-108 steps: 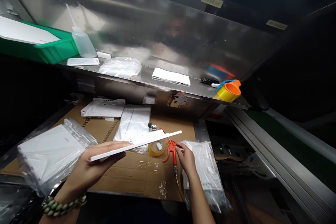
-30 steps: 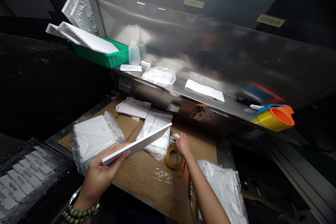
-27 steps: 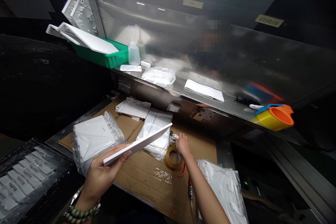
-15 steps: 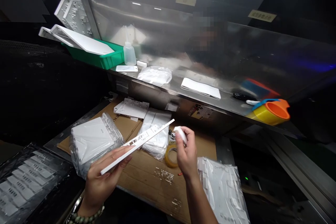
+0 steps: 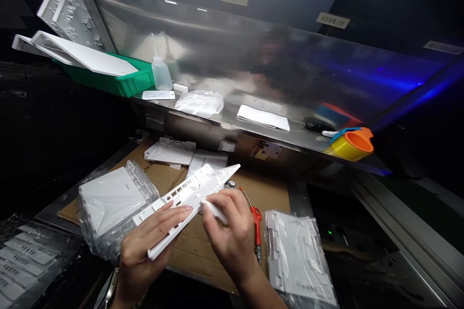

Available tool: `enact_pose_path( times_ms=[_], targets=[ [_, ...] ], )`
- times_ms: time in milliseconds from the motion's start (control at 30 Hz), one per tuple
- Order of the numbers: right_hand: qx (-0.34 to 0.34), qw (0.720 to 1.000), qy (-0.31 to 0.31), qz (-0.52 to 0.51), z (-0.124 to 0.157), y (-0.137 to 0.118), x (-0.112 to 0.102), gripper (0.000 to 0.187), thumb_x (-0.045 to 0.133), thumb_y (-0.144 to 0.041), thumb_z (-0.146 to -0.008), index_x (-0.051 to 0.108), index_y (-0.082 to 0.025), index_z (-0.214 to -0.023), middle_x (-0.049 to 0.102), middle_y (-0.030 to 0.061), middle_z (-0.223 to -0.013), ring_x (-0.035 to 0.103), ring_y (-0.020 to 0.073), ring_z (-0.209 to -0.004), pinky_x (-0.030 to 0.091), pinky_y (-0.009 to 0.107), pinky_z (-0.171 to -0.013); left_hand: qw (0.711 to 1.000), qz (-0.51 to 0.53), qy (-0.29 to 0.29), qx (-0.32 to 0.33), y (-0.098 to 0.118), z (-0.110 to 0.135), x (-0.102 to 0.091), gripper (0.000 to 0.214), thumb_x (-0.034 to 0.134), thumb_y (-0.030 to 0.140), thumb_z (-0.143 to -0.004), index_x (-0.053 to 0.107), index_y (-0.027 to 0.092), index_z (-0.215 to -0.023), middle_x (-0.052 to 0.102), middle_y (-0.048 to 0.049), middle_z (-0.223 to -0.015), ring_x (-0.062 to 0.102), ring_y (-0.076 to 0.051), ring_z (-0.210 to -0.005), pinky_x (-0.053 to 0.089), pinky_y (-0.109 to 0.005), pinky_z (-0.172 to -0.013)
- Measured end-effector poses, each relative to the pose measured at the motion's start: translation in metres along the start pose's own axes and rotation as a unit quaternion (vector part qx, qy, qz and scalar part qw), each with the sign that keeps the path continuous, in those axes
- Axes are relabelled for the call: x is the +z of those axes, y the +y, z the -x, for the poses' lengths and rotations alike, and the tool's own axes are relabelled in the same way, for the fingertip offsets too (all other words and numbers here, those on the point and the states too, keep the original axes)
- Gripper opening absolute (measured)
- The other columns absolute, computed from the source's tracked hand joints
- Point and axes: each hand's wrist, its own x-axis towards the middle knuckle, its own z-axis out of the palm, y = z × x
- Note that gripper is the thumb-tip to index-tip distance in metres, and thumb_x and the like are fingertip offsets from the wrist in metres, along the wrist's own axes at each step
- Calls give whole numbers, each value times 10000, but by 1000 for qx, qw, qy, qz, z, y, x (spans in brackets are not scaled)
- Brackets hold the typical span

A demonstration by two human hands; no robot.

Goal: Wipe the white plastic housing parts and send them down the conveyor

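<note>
My left hand (image 5: 155, 234) grips a white plastic panel (image 5: 208, 186) along its lower part, fingers over the face and thumb underneath. The panel is tilted, with slots and ribs showing on its inner side. In my right hand (image 5: 232, 227) is a small white pad (image 5: 216, 211), pinched between thumb and fingers and pressed against the panel's long edge. Its material cannot be made out. Just right of that hand lies a red air blow gun (image 5: 256, 227) on the cardboard.
Bagged white panels (image 5: 112, 198) lie at left, and another bagged stack (image 5: 299, 256) at right. Behind are a loose white panel (image 5: 170, 150) and plastic bags (image 5: 208, 158). The metal shelf (image 5: 228, 123) holds a green bin (image 5: 134, 82), a squeeze bottle (image 5: 162, 75) and a yellow-orange cup (image 5: 351, 145).
My right hand has moved left and down, bringing the white pad to the panel's edge. The panel has turned to show more of its inner side. The view has shifted right.
</note>
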Motion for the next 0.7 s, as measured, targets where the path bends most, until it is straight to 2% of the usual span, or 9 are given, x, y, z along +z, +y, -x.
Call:
enact_pose_path(
  times_ms=[100,267,433,600,700],
  targets=[
    [-19,1000,-15,-7,-1,3,-1,137,672,-144,-911,682,-215,-1028,672,46,-932,615,189,-866,517,319,-765,1000,1,-2,0,-1,1,2,585,637,-104,-841,650,206,-1336,754,-66,-1195,707,-254,-1108,549,-503,-1057],
    [31,999,26,28,1,11,-1,97,645,-150,-931,692,-216,-983,666,52,-930,617,200,-893,505,340,-773,1000,0,11,-6,0,0,7,560,649,-82,-849,660,210,-1326,763,-62,-1180,714,-238,-1099,543,-445,-1067],
    [-14,1000,-14,-21,6,9,1,140,658,-145,-910,698,-218,-1023,680,45,-917,619,183,-841,516,318,-729,1000,1,5,-5,-1,-2,8,566,639,-73,-862,647,225,-1344,755,-62,-1201,704,-228,-1133,545,-402,-1054],
    [44,998,39,35,3,20,-1,94,633,-167,-936,708,-221,-955,674,53,-911,619,202,-873,508,344,-759,1000,-3,4,0,-3,1,6,579,623,-71,-864,647,242,-1350,765,-51,-1182,720,-237,-1092,543,-442,-1064],
    [-4,1000,-1,3,11,7,4,113,655,-151,-910,700,-214,-992,684,49,-905,621,192,-839,509,329,-726,1000,-5,-1,2,-2,0,7,574,635,-61,-864,647,247,-1349,766,-47,-1183,719,-234,-1100,556,-423,-1050]
  ],
)
